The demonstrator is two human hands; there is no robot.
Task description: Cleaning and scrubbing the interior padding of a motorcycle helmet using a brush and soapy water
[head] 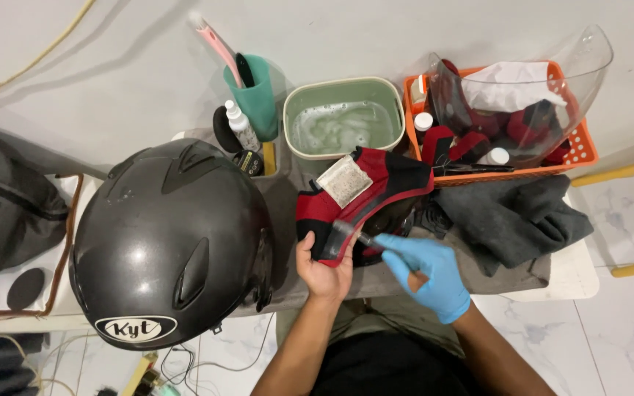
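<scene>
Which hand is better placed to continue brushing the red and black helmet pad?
The right hand, in a blue glove: it already holds the small brush against the red and black pad. The bare left hand grips the pad's edge, steadying it.

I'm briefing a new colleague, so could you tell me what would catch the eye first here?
The glossy dark helmet at lower left dominates. At centre, the bare left hand holds a red-and-black pad while the blue-gloved right hand works on it. Behind them sits a green tub of soapy water.
</scene>
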